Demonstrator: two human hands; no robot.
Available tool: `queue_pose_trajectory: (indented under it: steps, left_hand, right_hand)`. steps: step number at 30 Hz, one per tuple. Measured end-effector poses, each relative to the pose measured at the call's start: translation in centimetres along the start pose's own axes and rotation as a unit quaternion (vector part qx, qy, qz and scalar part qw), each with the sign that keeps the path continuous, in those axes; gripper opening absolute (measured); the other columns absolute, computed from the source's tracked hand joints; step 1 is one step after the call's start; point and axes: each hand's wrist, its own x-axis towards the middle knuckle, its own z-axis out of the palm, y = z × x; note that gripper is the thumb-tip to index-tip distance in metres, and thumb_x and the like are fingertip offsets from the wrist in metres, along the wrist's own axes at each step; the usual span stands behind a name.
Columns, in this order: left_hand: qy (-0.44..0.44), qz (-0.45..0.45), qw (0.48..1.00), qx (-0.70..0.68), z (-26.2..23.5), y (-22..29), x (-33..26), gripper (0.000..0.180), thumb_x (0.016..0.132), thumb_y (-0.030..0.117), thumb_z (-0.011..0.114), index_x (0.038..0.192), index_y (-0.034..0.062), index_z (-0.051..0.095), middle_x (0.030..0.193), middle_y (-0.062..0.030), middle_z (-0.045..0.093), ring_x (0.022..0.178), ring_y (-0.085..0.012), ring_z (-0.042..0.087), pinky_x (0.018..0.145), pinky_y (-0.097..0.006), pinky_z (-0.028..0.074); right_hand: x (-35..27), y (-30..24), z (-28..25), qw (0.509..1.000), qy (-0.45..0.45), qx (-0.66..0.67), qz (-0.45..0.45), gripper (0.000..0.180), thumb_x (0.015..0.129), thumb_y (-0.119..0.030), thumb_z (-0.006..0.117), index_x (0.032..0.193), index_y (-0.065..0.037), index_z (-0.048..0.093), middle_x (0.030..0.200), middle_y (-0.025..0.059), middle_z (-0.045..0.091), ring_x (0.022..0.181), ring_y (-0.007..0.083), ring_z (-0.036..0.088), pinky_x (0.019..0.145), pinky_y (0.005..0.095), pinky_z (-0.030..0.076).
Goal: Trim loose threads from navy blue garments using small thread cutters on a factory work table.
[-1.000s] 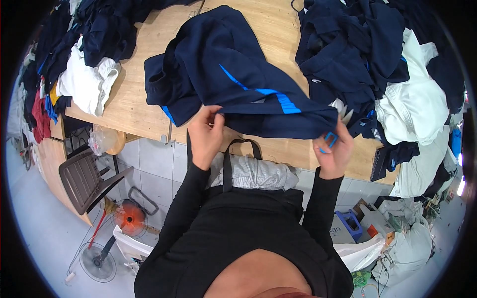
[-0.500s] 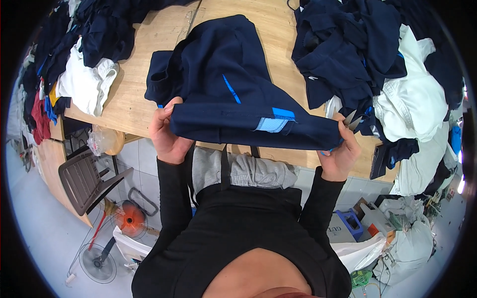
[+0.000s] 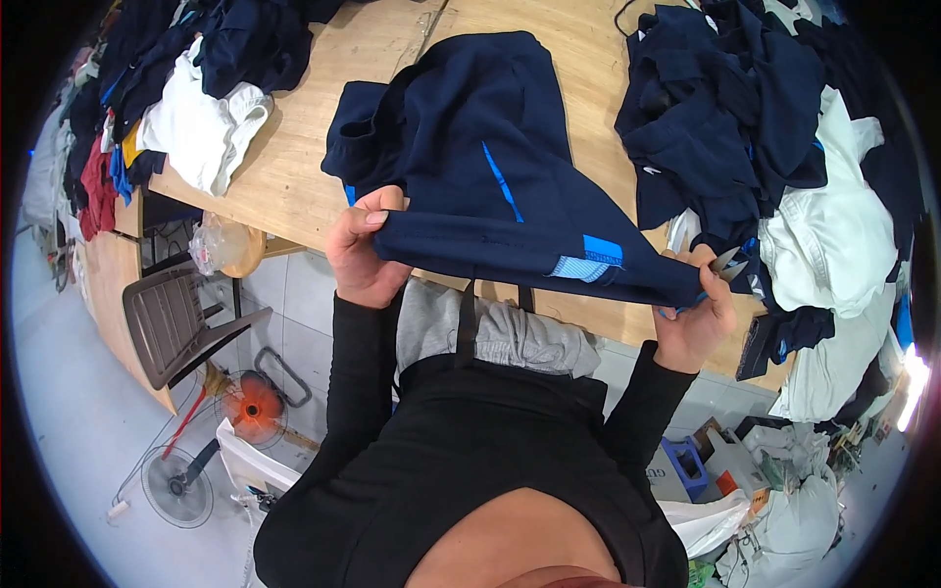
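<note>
A navy garment (image 3: 490, 127) lies across the wooden table, its near edge folded into a band and lifted off the front. The left end of this band is pinched by my left hand (image 3: 368, 257), thumb on top. My right hand (image 3: 698, 318) grips the other end. Thread snips (image 3: 726, 263) also sit in the right hand, metal blades pointing up past the fingers and a bit of blue handle showing. On the band, toward the right, is a bright blue and light blue patch (image 3: 591, 259). Behind it, a narrow blue strip (image 3: 501, 181) crosses the navy cloth.
Navy clothes (image 3: 720, 118) and white garments (image 3: 818, 235) are heaped at the right of the table (image 3: 363, 49). White cloth (image 3: 196, 137) and dark clothes hang over the left side. Grey cloth (image 3: 500, 328) rests at my lap. A brown chair (image 3: 167, 318) and fan (image 3: 176, 485) stand lower left.
The stretched band now slopes down more toward my right hand. Both hands keep their hold. The whole scene has shifted to the right in the view.
</note>
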Motion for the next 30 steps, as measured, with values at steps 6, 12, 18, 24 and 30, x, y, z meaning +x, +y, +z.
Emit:
queue_pose_trajectory:
  steps: [6,12,18,24,30]
  left_hand:
    - [0.039,-0.002,0.986,-0.160,2.4,-0.7,0.7,0.059,0.107,0.037,0.061,0.149,-0.0034,0.047,0.144,-0.0233,0.062,0.136,-0.0345,0.062,0.116,-0.049,0.048]
    - [-0.010,0.027,0.953,-0.302,0.7,-1.3,0.3,0.081,0.106,0.037,0.067,0.165,-0.0051,0.030,0.173,-0.0334,0.026,0.162,-0.0445,0.028,0.130,-0.059,0.031]
    - [-0.005,0.015,0.967,-0.255,1.5,-1.1,0.0,0.079,0.107,0.037,0.063,0.168,0.0031,0.026,0.167,-0.0308,0.036,0.158,-0.0434,0.036,0.127,-0.059,0.036]
    - [0.069,-0.107,0.799,0.587,4.0,0.1,-1.3,0.071,0.102,0.009,0.076,0.163,0.0126,0.041,0.094,-0.0063,0.068,0.087,-0.0106,0.063,0.078,-0.029,0.049]
    - [-0.035,0.044,0.772,0.634,8.1,-1.4,2.6,0.026,0.103,0.004,0.071,0.129,0.0017,0.074,0.108,-0.0111,0.072,0.104,-0.0231,0.071,0.094,-0.033,0.055]
  right_hand:
    - [0.8,-0.9,0.0,0.973,0.194,0.080,0.096,0.018,0.103,-0.021,0.063,0.096,-0.005,0.067,0.086,0.0053,0.072,0.054,0.0098,0.051,0.044,0.0242,0.029]
    - [2.0,0.1,-4.2,0.957,0.085,0.211,0.181,0.021,0.111,-0.021,0.061,0.099,-0.005,0.070,0.087,0.0043,0.076,0.048,0.0090,0.046,0.041,0.0218,0.026]
    - [1.5,-0.3,-4.6,0.962,0.073,0.205,0.167,0.019,0.112,-0.020,0.060,0.106,-0.005,0.070,0.089,0.0052,0.076,0.050,0.0088,0.048,0.042,0.0221,0.027]
    - [-0.7,0.3,-0.8,0.994,0.036,0.085,0.060,0.019,0.109,-0.018,0.064,0.121,-0.004,0.070,0.095,0.0048,0.076,0.064,0.0096,0.062,0.051,0.0224,0.042]
    - [0.2,0.2,1.7,0.992,-0.031,-0.121,0.019,0.009,0.105,-0.010,0.072,0.110,-0.003,0.071,0.102,0.0012,0.071,0.089,0.0083,0.068,0.081,0.0253,0.051]
